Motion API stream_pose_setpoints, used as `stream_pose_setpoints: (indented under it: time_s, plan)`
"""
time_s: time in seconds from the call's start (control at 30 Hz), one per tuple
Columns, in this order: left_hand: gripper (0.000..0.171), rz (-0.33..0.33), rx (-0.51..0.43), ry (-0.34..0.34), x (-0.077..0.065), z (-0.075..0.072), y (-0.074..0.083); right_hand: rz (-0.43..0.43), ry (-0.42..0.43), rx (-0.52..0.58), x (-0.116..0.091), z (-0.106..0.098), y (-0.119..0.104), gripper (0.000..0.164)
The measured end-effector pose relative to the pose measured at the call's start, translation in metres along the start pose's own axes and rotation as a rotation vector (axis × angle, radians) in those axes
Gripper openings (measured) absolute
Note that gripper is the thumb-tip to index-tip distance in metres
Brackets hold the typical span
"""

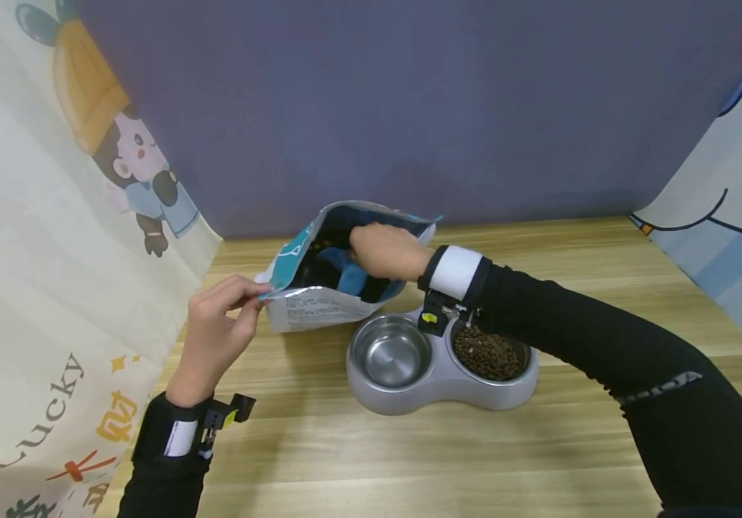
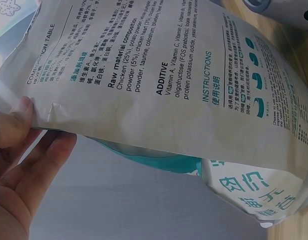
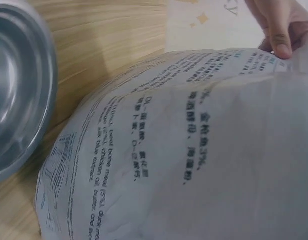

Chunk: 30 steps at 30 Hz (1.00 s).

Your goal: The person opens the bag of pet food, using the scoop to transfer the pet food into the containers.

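Observation:
A white and teal pet food bag (image 1: 322,309) stands with its mouth spread wide in the head view. At the mouth's left corner, my left hand (image 1: 221,334) pinches the rim between thumb and fingers; the left wrist view shows this grip on the printed bag (image 2: 133,110). Inside the mouth, my right hand (image 1: 385,250) grips a blue scoop (image 1: 350,277), its fingertips partly hidden. Dark contents around the scoop are hard to make out. In the right wrist view the bag's printed side (image 3: 169,150) hides the right hand.
In front of the bag sits a grey double pet bowl (image 1: 438,385). Its left steel dish (image 1: 390,352) shows bare metal; brown kibble (image 1: 487,354) lies in the right one, beneath my right forearm. A purple-grey wall (image 1: 474,108) rises behind the wooden table (image 1: 345,460), with printed curtains either side.

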<state>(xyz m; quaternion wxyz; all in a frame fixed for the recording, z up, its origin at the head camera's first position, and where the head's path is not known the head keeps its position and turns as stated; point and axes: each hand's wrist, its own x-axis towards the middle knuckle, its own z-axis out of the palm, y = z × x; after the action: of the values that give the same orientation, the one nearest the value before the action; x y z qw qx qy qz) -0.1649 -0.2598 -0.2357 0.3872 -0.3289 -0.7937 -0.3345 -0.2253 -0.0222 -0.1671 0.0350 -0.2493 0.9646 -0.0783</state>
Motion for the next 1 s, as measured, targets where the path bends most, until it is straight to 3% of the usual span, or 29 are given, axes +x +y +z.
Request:
stream_pose_setpoints:
  time_s: [0.43,1.0]
  plan:
    - [0.027,-0.009,-0.007,0.001,-0.002,-0.001,0.000,0.073,-0.065,0.118,0.005,-0.002,-0.003,0.034]
    - [0.028,0.005,-0.014,0.005,-0.002,-0.001,-0.001,0.027,-0.039,0.271,0.001,-0.004,0.007,0.032]
